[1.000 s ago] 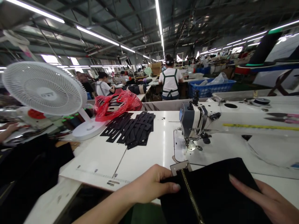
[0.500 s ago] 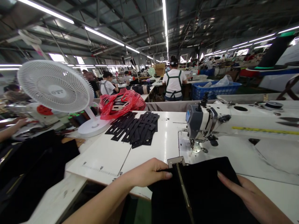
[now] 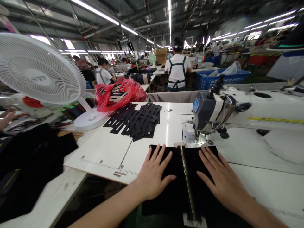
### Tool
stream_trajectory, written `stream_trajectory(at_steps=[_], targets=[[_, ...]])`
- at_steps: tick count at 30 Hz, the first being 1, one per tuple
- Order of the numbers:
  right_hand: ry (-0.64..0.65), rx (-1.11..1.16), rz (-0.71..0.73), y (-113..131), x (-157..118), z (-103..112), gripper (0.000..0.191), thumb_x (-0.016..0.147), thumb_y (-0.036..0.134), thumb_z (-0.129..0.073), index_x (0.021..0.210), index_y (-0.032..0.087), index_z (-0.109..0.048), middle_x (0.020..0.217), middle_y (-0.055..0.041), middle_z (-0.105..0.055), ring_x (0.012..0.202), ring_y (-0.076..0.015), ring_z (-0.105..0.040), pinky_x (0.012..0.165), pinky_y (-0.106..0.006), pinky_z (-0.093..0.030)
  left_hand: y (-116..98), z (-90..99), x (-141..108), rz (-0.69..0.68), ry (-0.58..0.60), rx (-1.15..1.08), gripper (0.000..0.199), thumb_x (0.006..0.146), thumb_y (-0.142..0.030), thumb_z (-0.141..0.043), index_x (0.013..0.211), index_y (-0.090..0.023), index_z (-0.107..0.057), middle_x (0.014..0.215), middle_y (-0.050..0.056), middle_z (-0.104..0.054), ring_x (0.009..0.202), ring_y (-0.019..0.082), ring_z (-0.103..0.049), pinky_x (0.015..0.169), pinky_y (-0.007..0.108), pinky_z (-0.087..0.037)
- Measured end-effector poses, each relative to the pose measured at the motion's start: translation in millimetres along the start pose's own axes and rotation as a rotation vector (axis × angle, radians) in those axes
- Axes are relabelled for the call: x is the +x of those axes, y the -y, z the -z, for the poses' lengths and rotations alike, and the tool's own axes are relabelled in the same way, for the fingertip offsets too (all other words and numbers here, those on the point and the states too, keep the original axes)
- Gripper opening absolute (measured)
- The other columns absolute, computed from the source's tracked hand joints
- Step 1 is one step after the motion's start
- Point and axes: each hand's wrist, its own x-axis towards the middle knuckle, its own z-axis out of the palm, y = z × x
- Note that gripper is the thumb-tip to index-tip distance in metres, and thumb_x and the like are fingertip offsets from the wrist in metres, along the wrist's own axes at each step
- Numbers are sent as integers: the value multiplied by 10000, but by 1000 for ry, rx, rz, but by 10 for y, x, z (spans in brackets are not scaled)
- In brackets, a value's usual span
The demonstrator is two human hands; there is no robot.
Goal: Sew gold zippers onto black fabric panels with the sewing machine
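Observation:
A black fabric panel (image 3: pixel 175 199) lies at the front of the white sewing table, its near part reaching the lower edge of the view. Down its middle runs a gold-toothed zipper (image 3: pixel 187 180), with a pale piece at each end. My left hand (image 3: pixel 154 172) rests flat on the panel left of the zipper, fingers spread. On the other side, my right hand (image 3: pixel 220 177) also presses flat, fingers stretched forward. Just beyond the panel's far edge stands the sewing machine (image 3: pixel 206 114), its presser foot close to my right fingertips.
Black perforated strips (image 3: pixel 140 122) lie piled on the white table (image 3: pixel 99 152). Behind them sits a red plastic bag (image 3: pixel 133 95). A white fan (image 3: pixel 40 72) stands at left, near dark fabric pieces (image 3: pixel 28 177). Ahead are a co-worker (image 3: pixel 177 69) and a blue basket (image 3: pixel 220 79).
Both hands have gone from gripping the raised panel to lying flat on it. The panel now lies flatter on the table, its zipper straighter. My view has shifted slightly.

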Motion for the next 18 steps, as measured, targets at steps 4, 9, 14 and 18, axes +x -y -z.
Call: stream_trajectory(at_steps=[4, 9, 14, 18], targets=[[101, 17, -38, -53, -69, -83, 656, 908, 532, -298, 1405, 103, -292, 1451, -117, -279, 1339, -251, -244, 1061, -491, -268, 159, -25, -73, 14, 30, -1, 660, 906, -555, -369, 1437, -207, -188, 1515, 120, -68, 1380, 330, -52, 1079, 591, -127], [137, 43, -72, -61, -63, -44, 661, 909, 552, -258, 1396, 110, -316, 1453, -106, -276, 1344, -242, -232, 1072, -487, -249, 191, 9, -67, 21, 51, -16, 651, 908, -556, -368, 1433, -211, -199, 1512, 124, -78, 1380, 330, -38, 1070, 616, -94], [115, 33, -88, -18, -44, -67, 651, 913, 547, -241, 1386, 111, -338, 1450, -98, -285, 1344, -234, -233, 1076, -478, -243, -82, 188, -95, -105, 54, -91, 942, 771, -748, -393, 1441, -134, -145, 1498, 172, -108, 1374, 355, -38, 1064, 632, -46], [38, 0, -68, -34, -73, -168, 660, 914, 541, -198, 1348, 85, -398, 1427, -125, -325, 1323, -256, -283, 1039, -495, -293, -522, 170, -175, -299, -37, 0, 1023, 749, -751, -431, 1411, -10, -188, 1473, 225, -168, 1371, 351, -78, 1108, 539, -87]])
